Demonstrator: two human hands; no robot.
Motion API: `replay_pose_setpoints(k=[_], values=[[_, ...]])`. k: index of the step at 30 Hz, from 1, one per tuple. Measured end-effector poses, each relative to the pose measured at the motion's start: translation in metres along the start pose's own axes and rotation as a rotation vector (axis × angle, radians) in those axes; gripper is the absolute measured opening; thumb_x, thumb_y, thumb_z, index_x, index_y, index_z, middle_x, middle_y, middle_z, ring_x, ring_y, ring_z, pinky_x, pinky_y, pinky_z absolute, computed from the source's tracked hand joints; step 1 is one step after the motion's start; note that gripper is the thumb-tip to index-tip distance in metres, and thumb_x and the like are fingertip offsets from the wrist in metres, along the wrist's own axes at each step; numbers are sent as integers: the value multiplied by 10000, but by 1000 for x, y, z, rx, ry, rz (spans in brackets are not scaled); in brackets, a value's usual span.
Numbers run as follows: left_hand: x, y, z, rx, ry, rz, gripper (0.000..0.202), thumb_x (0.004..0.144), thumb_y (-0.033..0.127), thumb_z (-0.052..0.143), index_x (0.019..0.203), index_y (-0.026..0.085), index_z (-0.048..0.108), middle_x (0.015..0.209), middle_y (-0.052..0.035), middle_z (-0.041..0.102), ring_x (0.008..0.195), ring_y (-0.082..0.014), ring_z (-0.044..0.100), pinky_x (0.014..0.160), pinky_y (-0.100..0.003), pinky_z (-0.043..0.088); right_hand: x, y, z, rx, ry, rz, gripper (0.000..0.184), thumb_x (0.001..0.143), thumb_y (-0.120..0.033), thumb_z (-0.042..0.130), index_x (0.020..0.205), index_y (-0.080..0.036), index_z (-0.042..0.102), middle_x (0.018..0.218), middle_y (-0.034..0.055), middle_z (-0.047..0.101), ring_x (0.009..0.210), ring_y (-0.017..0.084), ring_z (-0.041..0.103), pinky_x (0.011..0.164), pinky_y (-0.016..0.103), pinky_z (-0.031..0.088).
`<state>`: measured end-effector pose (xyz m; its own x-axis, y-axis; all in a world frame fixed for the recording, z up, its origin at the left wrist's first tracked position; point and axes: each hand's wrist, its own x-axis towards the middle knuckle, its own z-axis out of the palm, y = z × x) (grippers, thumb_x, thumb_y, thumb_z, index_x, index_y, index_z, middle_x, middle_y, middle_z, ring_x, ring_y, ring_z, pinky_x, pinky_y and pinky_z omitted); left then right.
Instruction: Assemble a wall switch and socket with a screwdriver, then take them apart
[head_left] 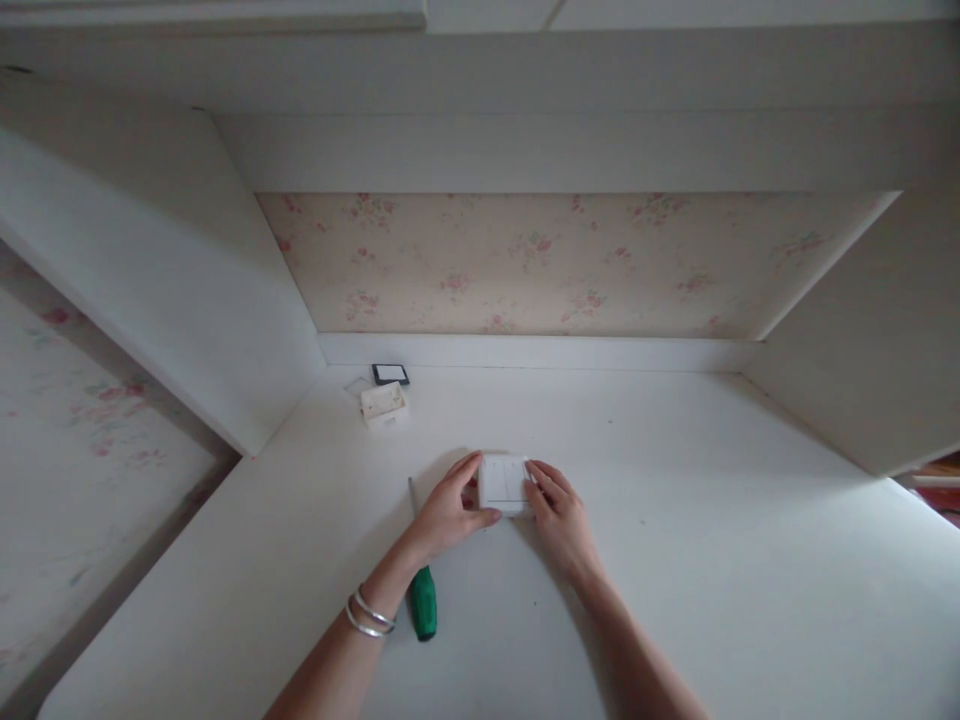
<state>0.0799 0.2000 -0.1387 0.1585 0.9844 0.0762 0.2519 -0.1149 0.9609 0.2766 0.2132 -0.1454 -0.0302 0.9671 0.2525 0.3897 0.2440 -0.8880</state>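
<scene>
Your left hand (452, 503) and right hand (553, 505) share a grip on a white switch panel (502, 482), just below the centre of the frame. Your left hand has its left side, thumb at the lower edge; your right fingers close on its right side. Under your left wrist, which wears silver bangles (367, 630), a green-handled screwdriver (424, 605) lies on the white bench (690, 580). Left of centre, farther back, sit an open white box (385, 418) and a black-framed plate (390, 374).
</scene>
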Motion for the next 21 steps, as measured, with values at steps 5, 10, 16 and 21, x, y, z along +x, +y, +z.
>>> replay_pose_setpoints(k=[5,10,16,21], values=[[0,2,-2,36,-14,-1,849,646,227,792,1387,273,382,1488,-76,276,1270,-283,411,1031,-415,414,-1,0,0,3,-15,-10,371,890,-403,473,1149,-212,657,1254,85,559,1120,235,526,975,366,397],[-1,9,-5,8,-63,-3,734,738,284,720,1389,243,385,1497,-79,261,1296,-277,384,1018,-390,432,-2,2,0,-40,-8,-44,384,906,-414,450,1156,-204,652,1252,95,558,1107,237,534,961,363,408],[0,5,-3,-20,-43,-5,755,722,217,715,1396,233,373,1491,-81,273,1286,-276,396,1004,-383,445,-3,2,1,-106,-57,-73,434,934,-432,383,1210,-186,611,1283,102,520,1013,212,574,893,331,458],[2,-1,-3,12,-45,-14,756,725,227,706,1399,231,363,1496,-71,266,1269,-275,419,1002,-381,445,-5,-1,1,-167,-56,-106,444,943,-444,348,1229,-212,595,1298,90,505,998,199,584,885,315,469]])
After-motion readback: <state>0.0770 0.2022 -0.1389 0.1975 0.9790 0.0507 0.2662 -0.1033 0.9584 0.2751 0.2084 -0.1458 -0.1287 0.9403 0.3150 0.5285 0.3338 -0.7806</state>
